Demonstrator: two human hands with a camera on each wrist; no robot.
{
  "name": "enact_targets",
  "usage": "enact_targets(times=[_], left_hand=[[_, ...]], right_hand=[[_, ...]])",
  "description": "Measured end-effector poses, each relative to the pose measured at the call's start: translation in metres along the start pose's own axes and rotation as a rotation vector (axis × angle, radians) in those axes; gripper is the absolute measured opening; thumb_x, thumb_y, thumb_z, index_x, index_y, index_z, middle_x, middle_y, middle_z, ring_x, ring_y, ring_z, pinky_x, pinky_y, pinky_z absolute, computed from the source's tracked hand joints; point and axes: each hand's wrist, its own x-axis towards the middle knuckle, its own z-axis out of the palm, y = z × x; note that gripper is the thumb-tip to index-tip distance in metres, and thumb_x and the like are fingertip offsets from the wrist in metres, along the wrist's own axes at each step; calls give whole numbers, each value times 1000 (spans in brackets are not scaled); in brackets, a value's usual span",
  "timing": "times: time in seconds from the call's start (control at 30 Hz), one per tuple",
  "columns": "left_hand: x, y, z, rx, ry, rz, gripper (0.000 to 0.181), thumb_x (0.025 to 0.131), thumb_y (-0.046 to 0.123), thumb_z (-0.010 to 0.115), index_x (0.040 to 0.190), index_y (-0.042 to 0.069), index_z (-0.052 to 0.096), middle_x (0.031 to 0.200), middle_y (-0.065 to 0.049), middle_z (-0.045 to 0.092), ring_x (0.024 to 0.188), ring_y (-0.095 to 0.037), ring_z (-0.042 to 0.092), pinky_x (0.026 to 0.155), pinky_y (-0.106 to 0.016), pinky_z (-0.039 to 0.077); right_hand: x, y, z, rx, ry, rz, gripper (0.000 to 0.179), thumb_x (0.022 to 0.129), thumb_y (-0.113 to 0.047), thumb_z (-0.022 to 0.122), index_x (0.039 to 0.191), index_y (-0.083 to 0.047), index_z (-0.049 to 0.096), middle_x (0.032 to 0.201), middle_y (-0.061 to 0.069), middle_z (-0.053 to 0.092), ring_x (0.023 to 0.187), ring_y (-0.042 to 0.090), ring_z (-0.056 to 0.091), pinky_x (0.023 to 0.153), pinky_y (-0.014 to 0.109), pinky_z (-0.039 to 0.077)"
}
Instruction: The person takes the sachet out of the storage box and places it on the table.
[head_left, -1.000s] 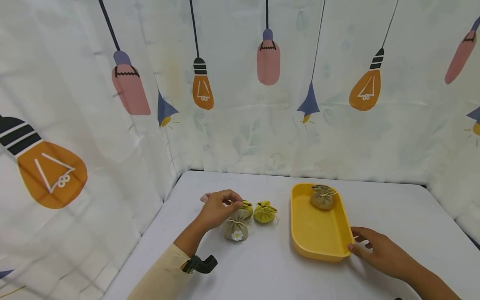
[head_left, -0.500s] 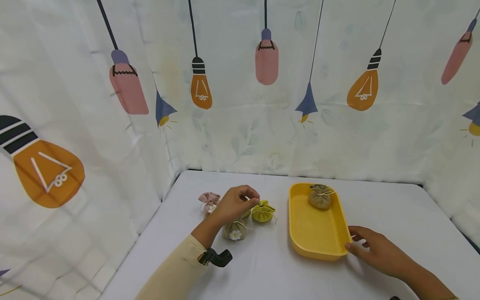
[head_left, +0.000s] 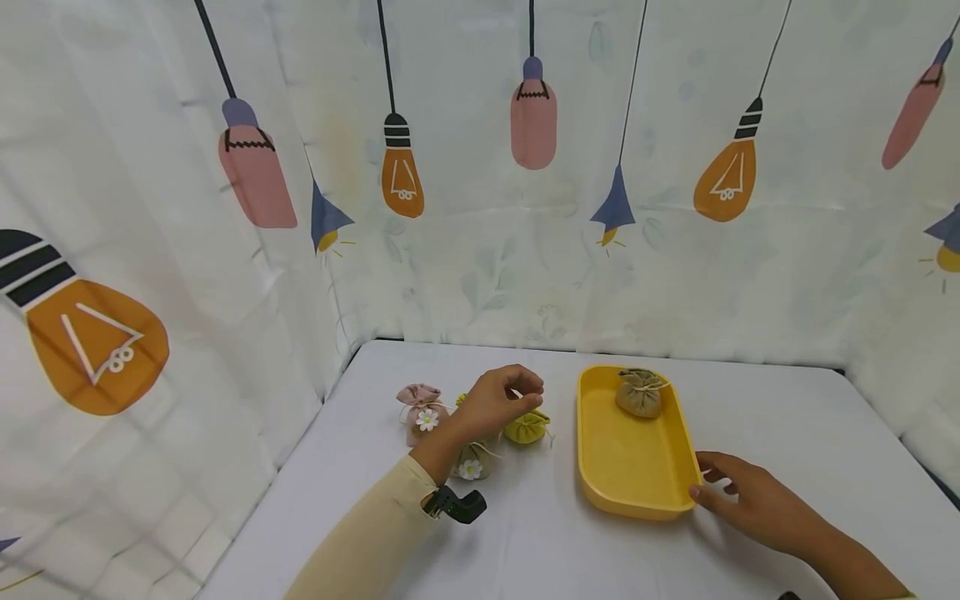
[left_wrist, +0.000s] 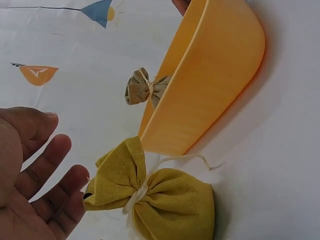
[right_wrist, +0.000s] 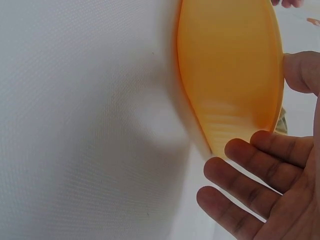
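Note:
My left hand (head_left: 498,406) hovers above a yellow-green drawstring pouch (head_left: 527,430) with its fingers loosely bent and nothing in them. In the left wrist view, the fingertips come right up to the gathered neck of that pouch (left_wrist: 175,202), which is tied with a pale cord. Partly hidden behind the hand and wrist are a beige pouch (head_left: 471,467) with a white flower and a sliver of another yellow one. My right hand (head_left: 753,504) rests at the near right corner of a yellow tray (head_left: 637,471), thumb by the rim, fairly straight fingers along the outer wall (right_wrist: 230,65).
A beige pouch (head_left: 640,396) sits at the far end inside the tray. To the left, a pink pouch (head_left: 422,417) with a white flower stands on the white table (head_left: 525,550). A printed curtain (head_left: 465,275) hangs behind and at the sides.
My left hand has moved right, from over the beige and yellow pouches to above the right-hand yellow one, uncovering the pink pouch. The right hand and tray stay in place.

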Motion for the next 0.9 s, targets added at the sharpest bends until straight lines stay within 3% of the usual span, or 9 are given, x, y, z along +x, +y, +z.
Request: enact_targets(times=[0.47, 0.73, 0.9], left_hand=[[25, 6, 15, 0, -50, -10, 17, 99, 28, 71, 113, 20, 70, 101, 8, 68, 93, -15, 66, 77, -28, 56], [40, 11, 29, 43, -65, -34, 18, 99, 31, 71, 115, 22, 70, 103, 12, 66, 96, -7, 62, 79, -27, 54], [52, 17, 37, 52, -90, -9, 23, 98, 29, 73, 117, 17, 70, 104, 13, 66, 96, -5, 62, 79, -25, 55]], right_hand=[[0, -1, 0, -1, -15, 6, 74, 96, -56, 65, 141, 3, 54, 132, 12, 63, 107, 23, 63, 79, 35, 55], [-1, -3, 0, 0, -19, 14, 75, 96, -55, 66, 140, 4, 54, 132, 14, 63, 107, 23, 63, 80, 37, 56], [0, -2, -2, -5, -14, 4, 75, 96, -56, 65, 140, 4, 54, 132, 14, 63, 107, 23, 63, 80, 36, 56]])
